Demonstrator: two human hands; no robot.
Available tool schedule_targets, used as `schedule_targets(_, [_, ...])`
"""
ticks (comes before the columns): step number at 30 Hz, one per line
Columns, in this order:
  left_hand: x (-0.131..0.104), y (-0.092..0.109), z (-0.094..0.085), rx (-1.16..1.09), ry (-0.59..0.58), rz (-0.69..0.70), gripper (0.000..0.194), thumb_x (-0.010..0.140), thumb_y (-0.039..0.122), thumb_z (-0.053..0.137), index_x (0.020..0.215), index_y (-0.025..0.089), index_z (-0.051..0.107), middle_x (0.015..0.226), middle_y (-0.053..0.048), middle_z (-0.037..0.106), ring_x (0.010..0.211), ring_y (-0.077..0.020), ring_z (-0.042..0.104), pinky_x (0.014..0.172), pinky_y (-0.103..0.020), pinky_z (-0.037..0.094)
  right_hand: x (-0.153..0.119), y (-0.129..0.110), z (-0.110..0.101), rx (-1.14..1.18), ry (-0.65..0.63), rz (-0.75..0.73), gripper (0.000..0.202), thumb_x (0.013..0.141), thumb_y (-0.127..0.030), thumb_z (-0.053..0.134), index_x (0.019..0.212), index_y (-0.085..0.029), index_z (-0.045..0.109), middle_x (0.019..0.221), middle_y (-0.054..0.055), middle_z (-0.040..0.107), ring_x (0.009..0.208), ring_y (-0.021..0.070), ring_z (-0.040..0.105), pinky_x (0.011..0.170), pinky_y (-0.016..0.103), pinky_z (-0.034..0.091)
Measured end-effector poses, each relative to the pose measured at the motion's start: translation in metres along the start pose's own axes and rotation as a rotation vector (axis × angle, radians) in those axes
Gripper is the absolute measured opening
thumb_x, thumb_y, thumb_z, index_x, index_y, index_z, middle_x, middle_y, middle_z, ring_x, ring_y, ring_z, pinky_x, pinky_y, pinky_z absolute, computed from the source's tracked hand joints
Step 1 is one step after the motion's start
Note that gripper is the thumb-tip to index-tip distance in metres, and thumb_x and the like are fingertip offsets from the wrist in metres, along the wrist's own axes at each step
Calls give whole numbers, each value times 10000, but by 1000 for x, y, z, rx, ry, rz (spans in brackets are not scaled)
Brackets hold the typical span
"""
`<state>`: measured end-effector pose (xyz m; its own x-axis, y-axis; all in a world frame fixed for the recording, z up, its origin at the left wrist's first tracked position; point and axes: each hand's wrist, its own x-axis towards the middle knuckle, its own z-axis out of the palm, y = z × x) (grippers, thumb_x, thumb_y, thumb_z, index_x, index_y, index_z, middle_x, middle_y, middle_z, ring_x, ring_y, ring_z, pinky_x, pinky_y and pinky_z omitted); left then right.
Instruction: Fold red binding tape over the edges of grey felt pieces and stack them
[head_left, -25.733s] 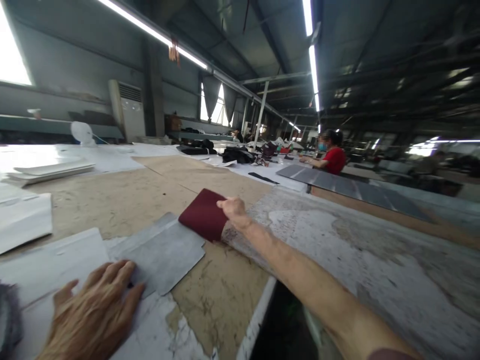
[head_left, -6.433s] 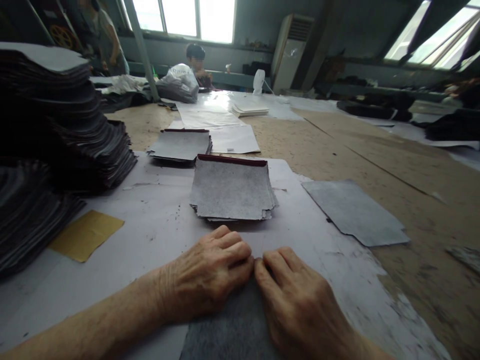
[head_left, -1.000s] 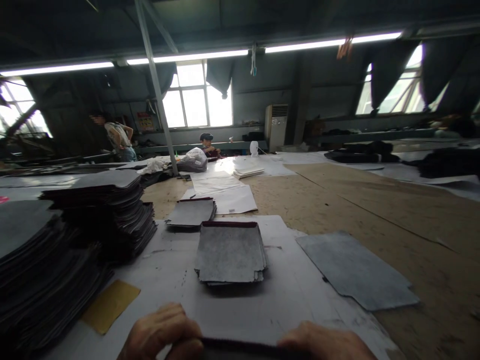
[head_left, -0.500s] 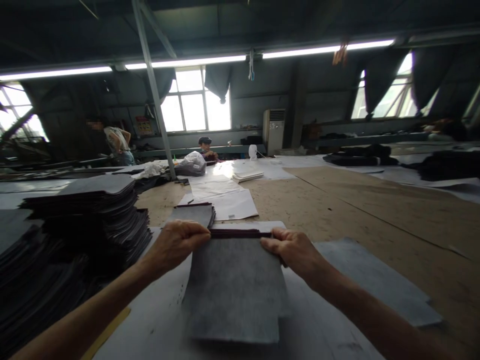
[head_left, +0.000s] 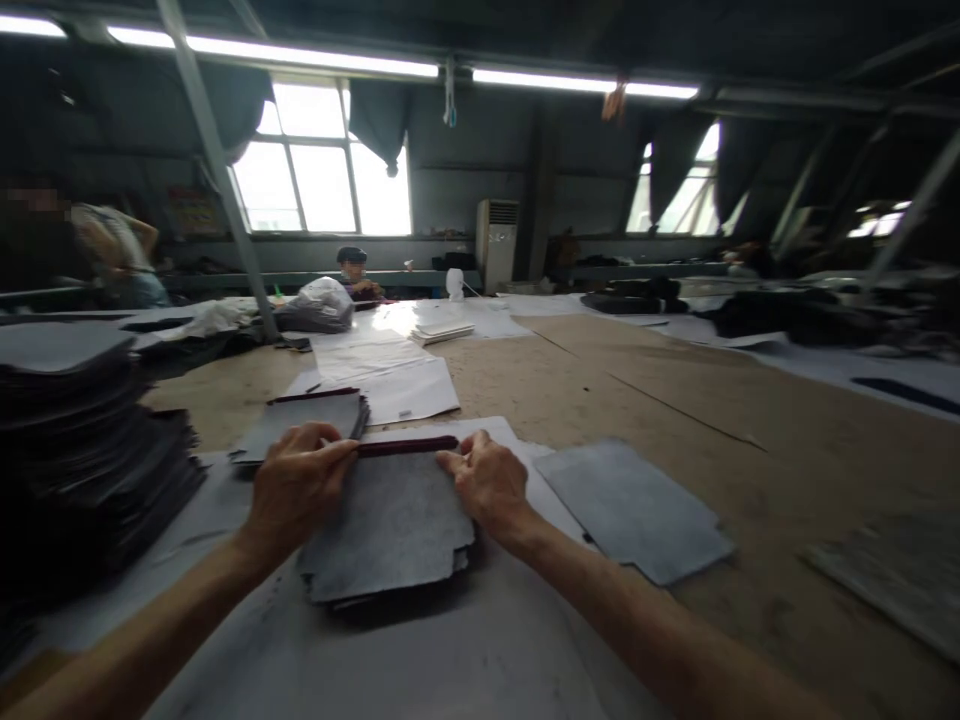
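Observation:
A grey cut fabric piece [head_left: 397,525], with a dark red strip along its far edge, lies over white paper in front of me; several layers show at its near corner. My left hand [head_left: 304,475] pinches its far left corner between thumb and fingers. At the far right corner my right hand [head_left: 484,475] grips the same edge. Just beyond my left hand sits a small stack of similar grey pieces [head_left: 307,415]. To the right of my right hand another flat grey piece [head_left: 637,505] rests partly on brown board.
Tall stacks of dark-backed grey pieces [head_left: 82,440] stand at the left. White paper sheets [head_left: 409,390] and a slanted metal post [head_left: 217,170] are farther back. Dark cloth piles [head_left: 787,320] lie far right. One person [head_left: 358,280] is across the table, another [head_left: 120,245] at far left.
My view has turned right, so the scene sits further left. The grey piece, hanging steeply before, now lies flatter and lower, with both hands still on its far corners.

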<state>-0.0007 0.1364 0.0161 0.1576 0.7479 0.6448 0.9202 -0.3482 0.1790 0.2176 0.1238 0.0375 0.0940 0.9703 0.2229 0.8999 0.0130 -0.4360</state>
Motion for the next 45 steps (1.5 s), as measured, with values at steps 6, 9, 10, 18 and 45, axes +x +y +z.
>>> schedule_targets(6, [-10,-9,-18,138,157,128,488,915,475,300,1158,146,566,1152,-66,550,1042,-261,514,921,-421,399,-31,49,-41,-126,-25,-74,229,879,-386,480,933,-185,578,939,21,626,872,144,575,702,238,387])
schedule_targets(9, [-32,2,-36,-42,161,136,485,879,556,318,1144,217,543,1170,-30,528,1056,-265,514,955,-437,382,-60,88,-72,-229,-47,-116,225,780,-330,627,926,-159,601,987,58,602,977,205,524,777,284,390])
schedule_targets(10, [-43,10,-41,-107,139,148,434,866,545,355,1143,263,533,1172,-12,526,1048,-262,519,947,-429,390,-68,100,-79,-262,-54,-118,256,750,-315,661,929,-141,605,980,78,597,978,228,516,789,308,393])
schedule_targets(18, [-96,122,-32,-425,93,534,229,899,304,430,1036,216,591,949,-61,625,869,-183,570,686,-283,502,-88,146,-85,-405,-160,-345,221,824,-27,408,829,-96,618,892,111,579,885,221,489,782,321,372])
schedule_targets(45, [-37,242,37,-477,-462,440,91,877,196,417,856,181,504,901,-30,584,893,-209,498,825,-390,348,-58,162,-75,-401,-67,-411,121,812,-129,469,758,-138,577,791,71,587,780,181,511,657,280,316])
